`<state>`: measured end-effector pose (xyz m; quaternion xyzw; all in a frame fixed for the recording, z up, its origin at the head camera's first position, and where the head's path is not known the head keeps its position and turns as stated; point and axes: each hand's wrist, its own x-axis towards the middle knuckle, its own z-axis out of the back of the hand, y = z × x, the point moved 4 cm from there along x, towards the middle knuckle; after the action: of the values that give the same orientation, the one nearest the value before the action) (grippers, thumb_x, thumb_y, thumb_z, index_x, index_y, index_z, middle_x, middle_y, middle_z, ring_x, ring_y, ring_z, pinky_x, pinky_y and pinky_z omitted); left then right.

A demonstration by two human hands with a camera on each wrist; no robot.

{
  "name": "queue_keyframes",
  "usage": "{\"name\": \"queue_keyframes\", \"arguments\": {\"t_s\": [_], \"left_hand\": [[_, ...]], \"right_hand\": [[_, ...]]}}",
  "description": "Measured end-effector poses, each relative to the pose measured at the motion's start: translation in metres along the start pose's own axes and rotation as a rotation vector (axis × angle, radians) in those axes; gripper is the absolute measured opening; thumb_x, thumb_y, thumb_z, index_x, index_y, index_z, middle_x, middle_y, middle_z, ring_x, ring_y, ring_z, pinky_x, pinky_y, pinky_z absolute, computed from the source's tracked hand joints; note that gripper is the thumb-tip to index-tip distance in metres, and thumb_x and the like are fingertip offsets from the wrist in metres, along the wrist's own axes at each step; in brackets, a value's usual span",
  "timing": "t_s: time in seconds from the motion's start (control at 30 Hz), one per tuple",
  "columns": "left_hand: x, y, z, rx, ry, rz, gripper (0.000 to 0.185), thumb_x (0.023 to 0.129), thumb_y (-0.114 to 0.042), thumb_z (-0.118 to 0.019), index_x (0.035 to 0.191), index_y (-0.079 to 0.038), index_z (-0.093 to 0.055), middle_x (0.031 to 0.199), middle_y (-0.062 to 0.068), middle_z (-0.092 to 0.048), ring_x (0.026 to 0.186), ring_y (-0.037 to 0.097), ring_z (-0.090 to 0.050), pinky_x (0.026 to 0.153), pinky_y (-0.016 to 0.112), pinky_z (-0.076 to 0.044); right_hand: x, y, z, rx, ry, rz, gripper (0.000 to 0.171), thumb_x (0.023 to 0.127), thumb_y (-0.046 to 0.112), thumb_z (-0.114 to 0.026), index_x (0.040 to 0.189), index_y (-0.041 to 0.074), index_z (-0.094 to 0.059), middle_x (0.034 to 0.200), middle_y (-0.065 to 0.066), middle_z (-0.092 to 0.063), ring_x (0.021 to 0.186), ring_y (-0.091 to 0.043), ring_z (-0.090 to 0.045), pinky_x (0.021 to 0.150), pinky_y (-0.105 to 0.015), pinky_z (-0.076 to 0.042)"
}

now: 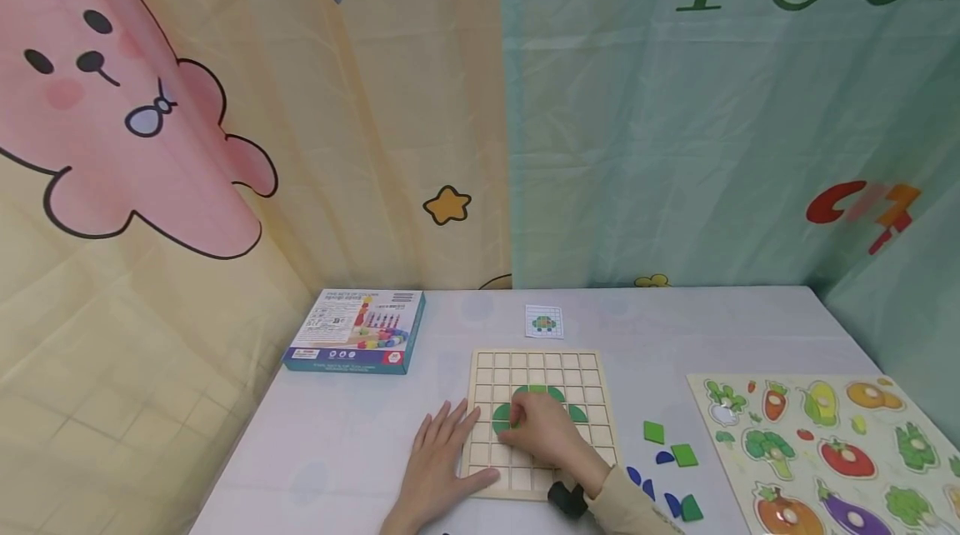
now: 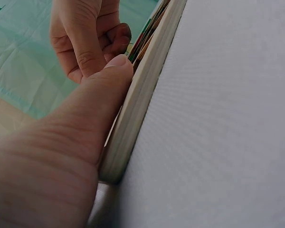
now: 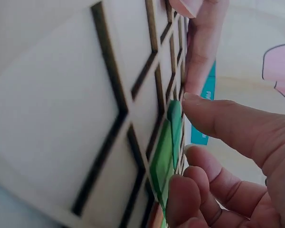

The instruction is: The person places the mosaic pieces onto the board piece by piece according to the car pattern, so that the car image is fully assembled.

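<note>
A wooden grid board lies on the table, with green pieces set into several squares. My left hand rests spread along its left side, the thumb against the lower edge. Over the board's middle is my right hand, fingers bent, beside a dark green rounded piece in the grid. In the right wrist view, thumb and forefinger are apart near the ends of that dark green piece. Beside it, a lighter green piece sits in a square. Part of the board is hidden by the right hand.
Right of the board lie loose green squares and blue rounded pieces. A vegetable puzzle board covers the table's right side. Behind the grid is a small pattern card. A flat box sits at back left.
</note>
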<state>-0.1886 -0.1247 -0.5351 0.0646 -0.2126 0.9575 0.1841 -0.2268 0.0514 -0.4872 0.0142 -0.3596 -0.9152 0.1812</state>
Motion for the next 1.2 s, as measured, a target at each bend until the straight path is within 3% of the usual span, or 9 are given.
{"name": "queue_keyframes", "arguments": {"t_s": [0.33, 0.53, 0.67, 0.9, 1.2], "left_hand": [[0.001, 0.001, 0.000, -0.005, 0.042, 0.030, 0.090, 0.077, -0.076, -0.052, 0.146, -0.021, -0.039, 0.152, 0.002, -0.032, 0.141, 0.030, -0.018, 0.112, 0.052, -0.011], [0.001, 0.001, 0.000, -0.009, 0.042, 0.037, 0.090, 0.076, -0.076, -0.052, 0.146, -0.020, -0.040, 0.151, 0.002, -0.032, 0.141, 0.029, -0.018, 0.112, 0.051, -0.011], [0.001, 0.001, -0.002, -0.004, 0.043, 0.035, 0.090, 0.076, -0.077, -0.051, 0.146, -0.020, -0.040, 0.151, 0.002, -0.032, 0.141, 0.029, -0.018, 0.112, 0.051, -0.011], [0.001, 0.001, -0.002, -0.002, 0.054, 0.042, 0.091, 0.076, -0.078, -0.050, 0.146, -0.020, -0.039, 0.152, 0.002, -0.032, 0.141, 0.029, -0.017, 0.112, 0.051, -0.010], [0.002, 0.001, -0.002, 0.002, 0.063, 0.046, 0.092, 0.075, -0.079, -0.049, 0.146, -0.020, -0.039, 0.152, 0.002, -0.031, 0.141, 0.029, -0.017, 0.112, 0.052, -0.010]], "right_hand": [[-0.017, -0.016, 0.041, 0.031, -0.073, -0.087, 0.023, 0.082, 0.022, -0.075, 0.069, 0.016, -0.056, 0.057, 0.008, -0.046, 0.050, -0.008, -0.041, 0.044, -0.022, -0.032], [-0.037, -0.040, 0.073, -0.013, -0.141, -0.215, 0.022, 0.082, 0.025, -0.075, 0.071, 0.016, -0.058, 0.060, 0.007, -0.048, 0.052, -0.011, -0.042, 0.046, -0.025, -0.031], [-0.051, -0.058, 0.093, -0.063, -0.163, -0.255, 0.019, 0.082, 0.026, -0.075, 0.075, 0.015, -0.061, 0.063, 0.006, -0.051, 0.055, -0.012, -0.044, 0.047, -0.027, -0.035], [-0.069, -0.087, 0.116, -0.089, -0.122, -0.315, 0.013, 0.081, 0.022, -0.075, 0.084, 0.014, -0.066, 0.070, 0.005, -0.054, 0.059, -0.013, -0.048, 0.049, -0.029, -0.040], [-0.080, -0.111, 0.122, -0.113, -0.066, -0.321, 0.019, 0.075, 0.015, -0.079, 0.089, 0.008, -0.068, 0.080, 0.002, -0.060, 0.066, -0.014, -0.050, 0.057, -0.031, -0.043]]}}
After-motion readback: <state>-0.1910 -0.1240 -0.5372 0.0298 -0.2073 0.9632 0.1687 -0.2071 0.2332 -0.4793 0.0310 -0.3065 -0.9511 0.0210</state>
